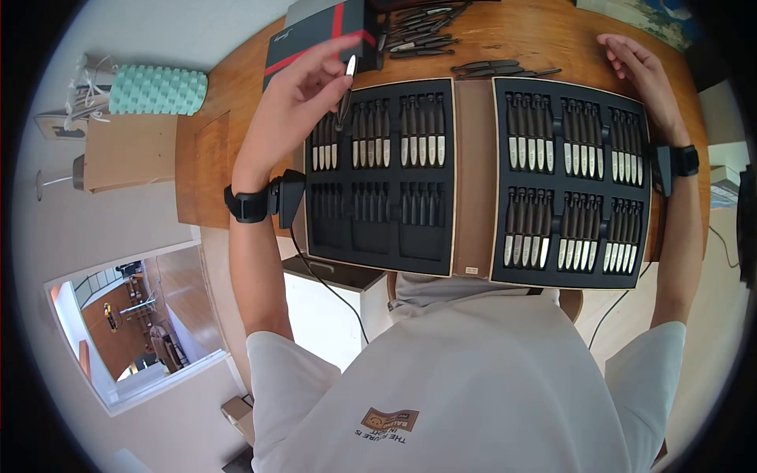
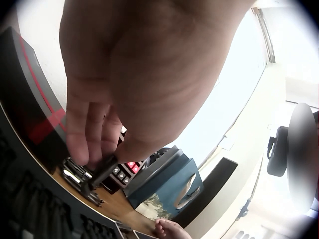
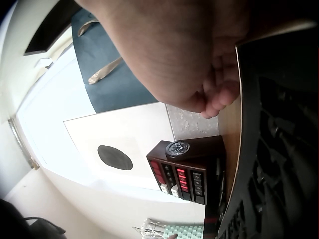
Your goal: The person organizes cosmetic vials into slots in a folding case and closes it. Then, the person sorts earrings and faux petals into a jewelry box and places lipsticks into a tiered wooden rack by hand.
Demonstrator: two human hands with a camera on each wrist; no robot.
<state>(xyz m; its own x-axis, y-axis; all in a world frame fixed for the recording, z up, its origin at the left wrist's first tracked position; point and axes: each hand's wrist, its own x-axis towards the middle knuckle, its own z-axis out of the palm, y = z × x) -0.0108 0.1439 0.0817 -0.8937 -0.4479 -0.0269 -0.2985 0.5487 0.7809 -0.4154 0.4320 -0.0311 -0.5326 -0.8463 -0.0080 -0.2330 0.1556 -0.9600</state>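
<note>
My left hand [image 1: 293, 101] is raised over the far left part of an open two-panel case [image 1: 473, 158]. Thumb and fingers pinch a slim dark piece with a silver end [image 1: 345, 98], its silver end up. Below it, rows of similar dark pieces with silver ends [image 1: 371, 130] lie in the left panel's moulded slots. More fill both rows of the right panel [image 1: 582, 185]. The left panel's near row [image 1: 371, 205] shows dark slots without silver ends. Beyond the case's far right corner, my right hand [image 1: 639, 71] holds nothing, fingers loosely bent.
A black box with red bands [image 1: 323, 39] stands behind the case. Several loose dark pieces [image 1: 422, 31] are heaped beside it on the wooden table [image 1: 544, 31], others [image 1: 497, 67] behind the case. A dark rack with red and black blocks [image 3: 184, 172] and a blue bag [image 2: 172, 181] stand further back.
</note>
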